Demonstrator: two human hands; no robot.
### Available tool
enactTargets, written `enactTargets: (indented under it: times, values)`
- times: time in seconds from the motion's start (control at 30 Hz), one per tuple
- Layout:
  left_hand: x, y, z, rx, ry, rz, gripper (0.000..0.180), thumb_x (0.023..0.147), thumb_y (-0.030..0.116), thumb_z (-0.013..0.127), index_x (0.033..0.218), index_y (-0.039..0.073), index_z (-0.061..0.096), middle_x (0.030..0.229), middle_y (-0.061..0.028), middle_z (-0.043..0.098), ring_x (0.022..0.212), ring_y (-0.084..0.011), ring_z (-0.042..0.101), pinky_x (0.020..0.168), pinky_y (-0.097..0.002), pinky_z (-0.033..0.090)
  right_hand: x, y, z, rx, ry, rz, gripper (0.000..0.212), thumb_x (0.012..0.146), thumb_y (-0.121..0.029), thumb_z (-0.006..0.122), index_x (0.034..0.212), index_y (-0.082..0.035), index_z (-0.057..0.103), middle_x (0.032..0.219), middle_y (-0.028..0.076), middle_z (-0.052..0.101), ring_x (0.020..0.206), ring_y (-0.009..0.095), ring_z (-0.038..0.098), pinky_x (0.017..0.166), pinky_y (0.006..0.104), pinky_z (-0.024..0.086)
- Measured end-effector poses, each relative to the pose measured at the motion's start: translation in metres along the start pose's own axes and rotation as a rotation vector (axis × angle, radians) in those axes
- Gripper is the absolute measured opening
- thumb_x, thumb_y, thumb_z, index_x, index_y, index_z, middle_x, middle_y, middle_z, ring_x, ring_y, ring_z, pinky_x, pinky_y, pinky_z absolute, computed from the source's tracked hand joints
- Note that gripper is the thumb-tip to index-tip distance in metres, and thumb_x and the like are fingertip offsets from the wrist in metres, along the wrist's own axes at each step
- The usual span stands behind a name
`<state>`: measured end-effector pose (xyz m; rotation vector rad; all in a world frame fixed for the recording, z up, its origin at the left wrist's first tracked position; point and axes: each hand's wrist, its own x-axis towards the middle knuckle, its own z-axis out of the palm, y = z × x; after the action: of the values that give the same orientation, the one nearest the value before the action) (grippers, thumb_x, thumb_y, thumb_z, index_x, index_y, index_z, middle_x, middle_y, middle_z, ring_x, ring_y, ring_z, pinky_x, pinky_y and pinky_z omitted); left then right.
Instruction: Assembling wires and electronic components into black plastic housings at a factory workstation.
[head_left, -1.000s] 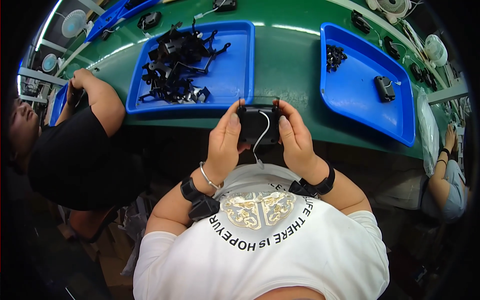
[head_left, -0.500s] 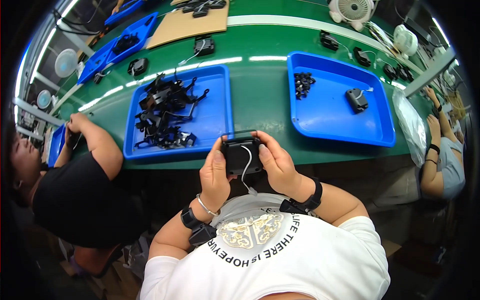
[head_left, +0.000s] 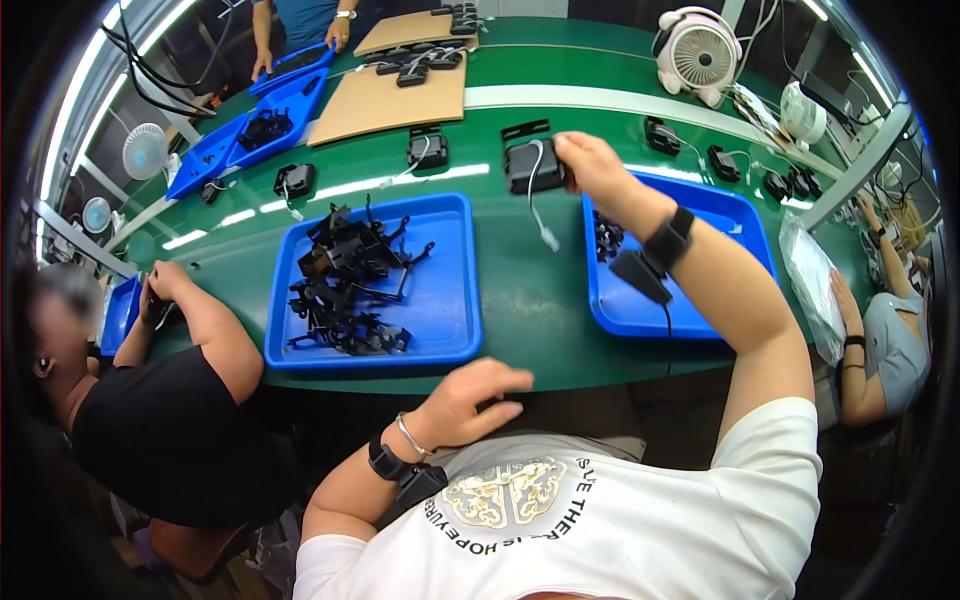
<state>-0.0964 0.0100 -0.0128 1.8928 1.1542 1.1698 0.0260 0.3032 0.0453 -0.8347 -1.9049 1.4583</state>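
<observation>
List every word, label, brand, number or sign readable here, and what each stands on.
White short-sleeved cloth shirt: black capital letters arc around a gold-and-white emblem, partly lost in folds; I won't copy the wording.
Boxy black plastic device with a white cable, in the right hand: no lettering can be made out.
Pale pink round-grilled fan: any marking is too small to read.

We're holding one boxy black unit (head_left: pixel 535 168) mid-scene, slotted frame (head_left: pixel 526 130) far side, white cable (head_left: pixel 538 217) dangling nearward.
</observation>
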Motion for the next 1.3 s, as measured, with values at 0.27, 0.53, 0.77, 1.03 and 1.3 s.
enactTargets:
  times: [0.27, 0.53, 0.77, 1.03, 1.3]
  values:
    - [-0.012, -0.016, -0.003, -0.076, -0.139, -0.005, 0.025, 0.077, 0.006, 0.064, 0.102, 0.002, 0.062, 0.088, -0.0085, 0.065, 0.079, -0.0223, 0.06, 0.07, -0.0309, 0.048, 0.138, 0.077, -0.043, -0.441, 0.146, 0.153, 0.027, 0.087, -0.022, 0.041, 0.089, -0.002, 0.058, 0.063, 0.01, 0.054, 0.046, 0.021, 0.055, 0.041, 0.032, 0.045]
    - [-0.013, -0.021, -0.01, -0.127, -0.176, -0.085, 0.025, 0.078, 0.006, 0.064, 0.102, 0.0, 0.062, 0.089, -0.0084, 0.065, 0.08, -0.0205, 0.06, 0.071, -0.0297, 0.049, 0.153, 0.108, -0.059, -0.467, 0.167, 0.285, 0.03, 0.088, -0.025, 0.042, 0.108, -0.008, 0.056, 0.074, 0.009, 0.058, 0.047, 0.02, 0.056, 0.042, 0.0332, 0.045]
    - [-0.014, -0.026, -0.008, -0.192, -0.185, -0.074, 0.026, 0.079, 0.006, 0.063, 0.105, 0.0, 0.06, 0.088, -0.0084, 0.065, 0.08, -0.0192, 0.059, 0.071, -0.0288, 0.049, 0.099, 0.068, -0.089, -0.626, 0.108, 0.23, 0.032, 0.089, -0.03, 0.048, 0.107, -0.005, 0.057, 0.076, 0.007, 0.061, 0.052, 0.016, 0.055, 0.048, 0.0283, 0.046]
    - [-0.019, -0.024, -0.008, -0.18, -0.157, -0.053, 0.025, 0.079, 0.006, 0.062, 0.104, 0.001, 0.061, 0.088, -0.0083, 0.064, 0.078, -0.0182, 0.059, 0.071, -0.0282, 0.049, -0.081, -0.002, -0.041, -1.136, -0.241, 0.05, 0.034, 0.083, -0.033, 0.059, 0.075, 0.0, 0.059, 0.066, 0.016, 0.059, 0.06, 0.027, 0.057, 0.055, 0.0368, 0.044]
    - [-0.02, -0.022, -0.002, -0.099, -0.145, -0.004, 0.025, 0.079, 0.005, 0.062, 0.104, 0.002, 0.061, 0.087, -0.0074, 0.064, 0.077, -0.0168, 0.059, 0.07, -0.0267, 0.048, -0.17, 0.032, -0.022, -0.931, -0.221, 0.002, 0.031, 0.085, -0.03, 0.055, 0.075, -0.001, 0.058, 0.07, 0.019, 0.057, 0.068, 0.038, 0.054, 0.06, 0.043, 0.043]
